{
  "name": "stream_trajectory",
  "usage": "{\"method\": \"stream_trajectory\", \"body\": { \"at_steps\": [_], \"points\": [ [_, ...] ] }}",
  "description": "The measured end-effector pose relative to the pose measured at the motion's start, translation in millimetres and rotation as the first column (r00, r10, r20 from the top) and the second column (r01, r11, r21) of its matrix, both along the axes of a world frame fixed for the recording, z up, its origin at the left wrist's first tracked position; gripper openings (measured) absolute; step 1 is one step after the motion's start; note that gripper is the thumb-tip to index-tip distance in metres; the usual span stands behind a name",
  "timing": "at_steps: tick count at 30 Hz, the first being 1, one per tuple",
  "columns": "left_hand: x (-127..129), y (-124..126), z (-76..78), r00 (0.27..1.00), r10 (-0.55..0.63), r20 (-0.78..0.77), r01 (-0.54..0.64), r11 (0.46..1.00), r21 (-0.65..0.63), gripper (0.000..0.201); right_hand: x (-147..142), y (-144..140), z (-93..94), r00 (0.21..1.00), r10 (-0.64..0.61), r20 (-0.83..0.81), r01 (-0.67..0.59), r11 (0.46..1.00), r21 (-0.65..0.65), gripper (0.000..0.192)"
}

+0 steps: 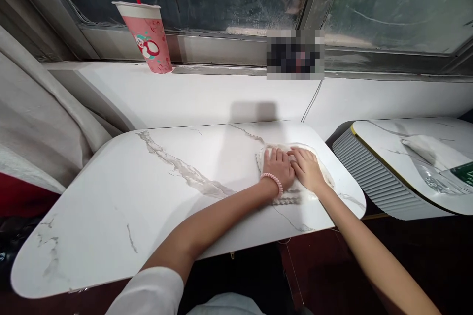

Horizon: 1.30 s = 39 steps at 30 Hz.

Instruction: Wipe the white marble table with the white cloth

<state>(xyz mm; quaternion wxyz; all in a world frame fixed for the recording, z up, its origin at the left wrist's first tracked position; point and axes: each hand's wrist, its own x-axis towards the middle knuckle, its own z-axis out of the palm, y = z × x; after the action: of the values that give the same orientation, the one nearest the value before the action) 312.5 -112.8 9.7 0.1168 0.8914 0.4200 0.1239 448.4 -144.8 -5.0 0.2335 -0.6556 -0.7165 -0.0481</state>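
A pale cream cloth point(295, 191) with a ruffled edge lies spread on the right part of a white marble-patterned tabletop point(121, 192). My left hand point(280, 166), with a pink beaded bracelet at its wrist, rests flat on the cloth with its fingers stretched forward. Close against it, my right hand point(307, 170) also lies flat on the cloth, its fingers angled to the left. Both palms press on the fabric without gripping it. Part of the cloth is hidden under them.
A pink paper cup point(151, 42) with a red straw stands on the windowsill at the back left. A pixelated dark object point(294, 54) sits further right there. A second ribbed cabinet point(380, 177) at the right bears a clear bottle point(436, 179) and a white packet point(424, 150).
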Motion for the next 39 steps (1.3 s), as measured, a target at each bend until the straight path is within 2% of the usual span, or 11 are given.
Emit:
{"method": "stream_trajectory", "body": {
  "at_steps": [5,8,12,19,23,28,39],
  "points": [
    [-2.4,52.2,4.2,0.990,0.140,0.009,-0.139,0.988,-0.062,0.047,-8.8,60.2,-3.8,1.000,0.013,-0.029,-0.012,0.999,0.035,0.036],
    [-3.5,78.1,0.0,0.979,0.197,0.060,-0.197,0.980,-0.016,0.043,-13.1,89.4,-5.5,0.998,0.020,-0.052,-0.017,0.998,0.056,0.035],
    [-2.7,101.7,-6.1,0.972,0.216,0.089,-0.220,0.975,0.035,0.044,-13.8,114.4,-6.8,0.996,-0.001,-0.092,0.006,0.998,0.057,0.036],
    [-2.6,135.0,-5.4,0.979,0.187,0.075,-0.191,0.981,0.041,0.045,-14.2,145.2,-8.7,0.989,-0.049,-0.139,0.056,0.997,0.048,0.040],
    [-3.8,143.7,-6.1,0.977,0.199,0.073,-0.203,0.978,0.049,0.046,-16.6,155.5,-9.1,0.990,-0.063,-0.124,0.069,0.997,0.044,0.040],
    [-11.0,139.4,-5.0,0.982,0.183,0.054,-0.186,0.981,0.054,0.047,-24.6,154.8,-8.7,0.991,-0.068,-0.115,0.075,0.995,0.062,0.040],
    [-89.1,137.1,-5.6,0.974,0.228,0.011,-0.227,0.967,0.116,0.045,-106.6,147.5,-3.0,0.997,-0.044,-0.068,0.044,0.999,-0.007,0.040]
  ]
}}
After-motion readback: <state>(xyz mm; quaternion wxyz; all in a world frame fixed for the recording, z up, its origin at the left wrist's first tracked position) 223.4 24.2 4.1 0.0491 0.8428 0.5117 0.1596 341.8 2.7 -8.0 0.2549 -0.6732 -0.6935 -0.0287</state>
